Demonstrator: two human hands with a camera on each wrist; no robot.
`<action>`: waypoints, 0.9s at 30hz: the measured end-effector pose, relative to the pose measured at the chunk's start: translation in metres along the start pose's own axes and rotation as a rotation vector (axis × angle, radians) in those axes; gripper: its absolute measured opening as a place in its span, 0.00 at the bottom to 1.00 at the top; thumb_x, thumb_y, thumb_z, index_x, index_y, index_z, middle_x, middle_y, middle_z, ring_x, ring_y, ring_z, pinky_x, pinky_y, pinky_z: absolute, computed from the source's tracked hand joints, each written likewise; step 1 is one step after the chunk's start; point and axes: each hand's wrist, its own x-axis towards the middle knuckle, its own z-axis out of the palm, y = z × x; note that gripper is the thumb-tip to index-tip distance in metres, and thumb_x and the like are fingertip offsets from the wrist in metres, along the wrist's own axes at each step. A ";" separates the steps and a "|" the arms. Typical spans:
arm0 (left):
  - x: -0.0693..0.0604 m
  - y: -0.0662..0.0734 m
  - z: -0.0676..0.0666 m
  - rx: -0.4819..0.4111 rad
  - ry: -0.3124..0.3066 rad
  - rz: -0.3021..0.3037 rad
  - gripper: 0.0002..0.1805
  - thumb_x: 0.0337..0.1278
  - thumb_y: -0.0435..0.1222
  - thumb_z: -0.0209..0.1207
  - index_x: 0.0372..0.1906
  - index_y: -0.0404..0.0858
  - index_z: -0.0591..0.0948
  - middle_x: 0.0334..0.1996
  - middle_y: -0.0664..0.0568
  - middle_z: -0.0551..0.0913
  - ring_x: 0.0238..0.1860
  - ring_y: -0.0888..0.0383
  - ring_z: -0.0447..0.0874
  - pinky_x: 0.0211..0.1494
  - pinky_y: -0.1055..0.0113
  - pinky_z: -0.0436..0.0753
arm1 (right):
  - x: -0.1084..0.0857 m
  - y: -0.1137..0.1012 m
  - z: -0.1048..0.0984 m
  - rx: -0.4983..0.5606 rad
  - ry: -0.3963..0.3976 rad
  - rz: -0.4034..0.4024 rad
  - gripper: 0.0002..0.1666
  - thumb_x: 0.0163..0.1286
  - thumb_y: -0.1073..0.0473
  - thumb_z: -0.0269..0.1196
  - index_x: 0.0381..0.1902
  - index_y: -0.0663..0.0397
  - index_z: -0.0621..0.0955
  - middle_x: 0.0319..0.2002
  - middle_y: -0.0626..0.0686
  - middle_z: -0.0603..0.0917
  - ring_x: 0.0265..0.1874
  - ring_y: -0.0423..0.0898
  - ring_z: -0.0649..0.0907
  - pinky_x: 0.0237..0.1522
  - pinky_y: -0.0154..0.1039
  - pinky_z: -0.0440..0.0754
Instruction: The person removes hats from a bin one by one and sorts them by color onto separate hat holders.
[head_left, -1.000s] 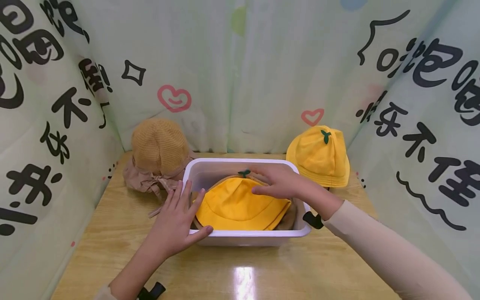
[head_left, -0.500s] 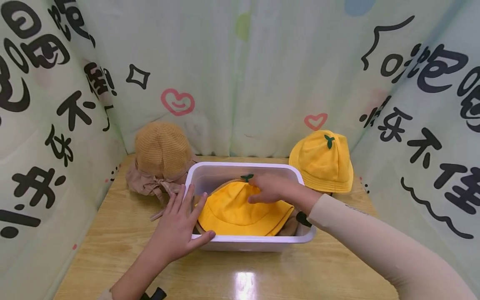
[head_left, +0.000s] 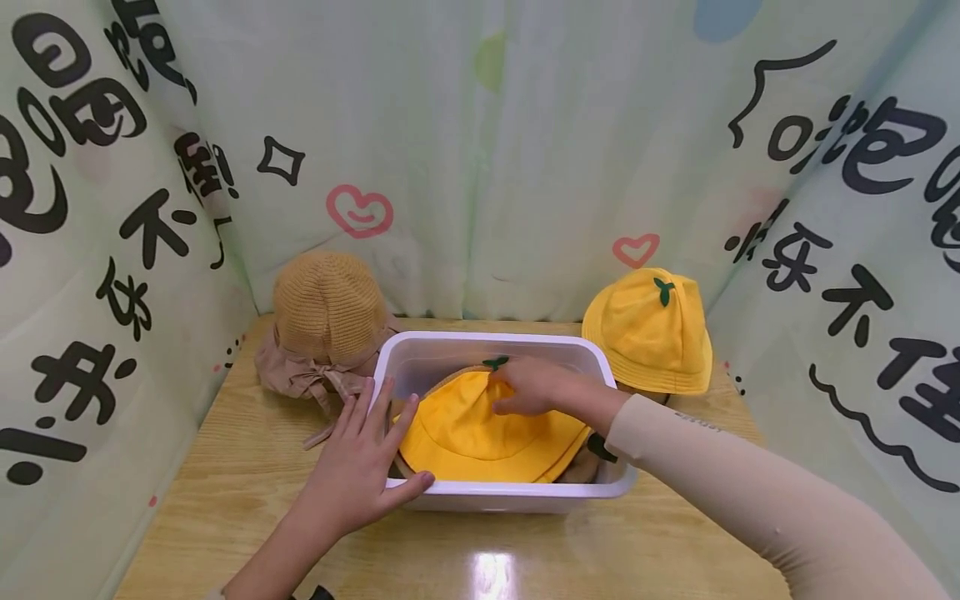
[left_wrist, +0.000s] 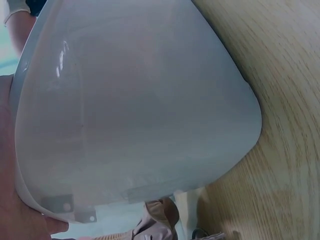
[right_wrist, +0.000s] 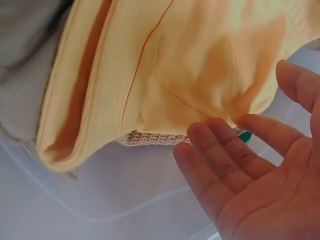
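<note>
A yellow bucket hat (head_left: 465,433) with a green sprout (head_left: 495,363) on its crown lies folded in a white plastic bin (head_left: 517,490). My right hand (head_left: 534,387) reaches over the bin's right side. In the right wrist view, its extended fingers (right_wrist: 212,160) touch the hat near the sprout, with the thumb apart. My left hand (head_left: 351,475) rests with spread fingers on the bin's left front corner. The left wrist view shows the bin's outer wall (left_wrist: 140,100) and part of that hand. Under the yellow hat, tan knit (right_wrist: 155,138) and brown cloth (head_left: 581,467) show.
A tan knit hat (head_left: 328,308) with a mauve brim and ties stands on the wooden table (head_left: 262,467), behind left of the bin. Another yellow bucket hat (head_left: 648,333) stands behind right. A printed curtain (head_left: 465,167) hangs around the back and sides.
My right hand has moved slightly left and down onto the yellow hat near the sprout. The left hand stays on the bin's corner. The whole view has shifted slightly.
</note>
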 end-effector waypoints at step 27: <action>0.000 0.002 -0.003 0.026 -0.023 -0.005 0.52 0.59 0.73 0.44 0.80 0.47 0.53 0.80 0.38 0.40 0.79 0.36 0.38 0.76 0.39 0.53 | 0.002 0.003 0.004 0.086 0.045 0.124 0.21 0.66 0.46 0.67 0.42 0.60 0.79 0.36 0.53 0.77 0.34 0.47 0.75 0.37 0.38 0.72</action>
